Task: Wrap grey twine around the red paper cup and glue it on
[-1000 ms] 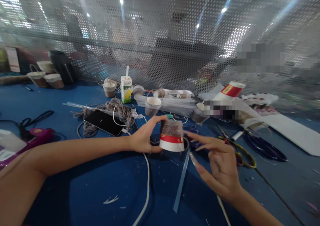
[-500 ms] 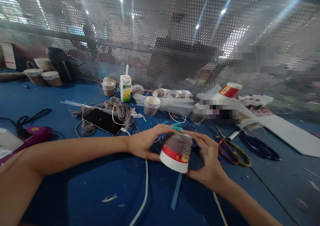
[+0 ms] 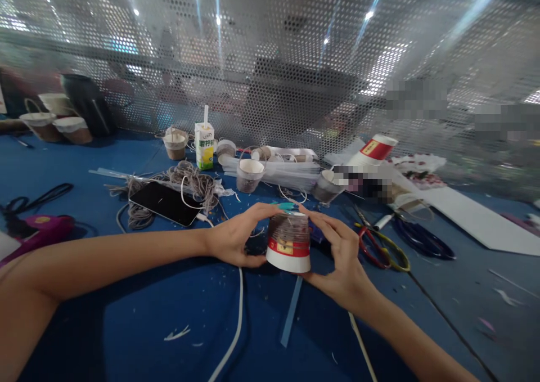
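Observation:
Between my two hands is a paper cup (image 3: 288,242), turned upside down, its upper part wound with grey-brown cord and its lower part red and white. My left hand (image 3: 237,237) is closed on the cup's left side, fingertips over the top and thumb near the white rim. On the right, my right hand (image 3: 337,252) grips the cup with its fingers at the top and its thumb by the rim. A translucent strip (image 3: 291,313) lies on the table just below the cup.
A phone (image 3: 164,203) on a white cable and tangled grey cord (image 3: 196,178) lie left of centre. Behind stand a drink carton (image 3: 205,150) and small cord-wrapped cups (image 3: 250,175). Scissors (image 3: 383,250) rest at right; a purple glue gun (image 3: 46,230) is at left.
The cup has turned between my hands, so its yellow label now faces me, and it sits more upright than before. The whole view has shifted slightly.

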Demonstrator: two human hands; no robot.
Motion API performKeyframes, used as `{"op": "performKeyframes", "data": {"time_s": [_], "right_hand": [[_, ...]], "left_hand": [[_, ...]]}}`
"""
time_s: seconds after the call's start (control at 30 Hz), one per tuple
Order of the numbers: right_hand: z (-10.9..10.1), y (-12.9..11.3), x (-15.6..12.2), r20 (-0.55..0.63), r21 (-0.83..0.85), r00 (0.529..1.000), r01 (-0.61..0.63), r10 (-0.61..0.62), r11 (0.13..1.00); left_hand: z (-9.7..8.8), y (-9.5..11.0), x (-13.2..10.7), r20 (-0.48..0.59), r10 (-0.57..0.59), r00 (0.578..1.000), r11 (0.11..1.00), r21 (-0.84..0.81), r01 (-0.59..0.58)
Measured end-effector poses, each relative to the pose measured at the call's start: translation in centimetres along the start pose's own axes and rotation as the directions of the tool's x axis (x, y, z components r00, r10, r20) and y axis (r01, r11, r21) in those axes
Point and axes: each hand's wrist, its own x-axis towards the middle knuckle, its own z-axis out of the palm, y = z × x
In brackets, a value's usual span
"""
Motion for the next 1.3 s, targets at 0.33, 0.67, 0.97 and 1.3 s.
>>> {"op": "performKeyframes", "data": {"time_s": [0.33,0.67,0.97,1.3], "right_hand": [[0.7,-0.1,-0.1,-0.088,0.141,0.995,-0.031,0.044,0.990],[-2.0,-0.8,1.1,-0.089,-0.087,0.973,0.207,-0.215,0.975],[-1.5,-1.5,0.6,-0.050,-0.136,0.979,0.192,-0.200,0.972],[-2.4,-1.5,1.2,-0.145,-0.045,0.971,0.184,-0.189,0.982]], "left_hand": [[-0.1,0.0,0.0,0.057,-0.073,0.996,0.997,0.040,0.071],[0.2,-0.2,-0.4,-0.152,-0.208,0.966,0.945,0.223,0.239],[0.2,0.0,-0.5,-0.184,-0.218,0.958,0.930,0.258,0.261],[0.3,-0.1,-0.5,-0.216,-0.232,0.948,0.914,0.285,0.288]]}}
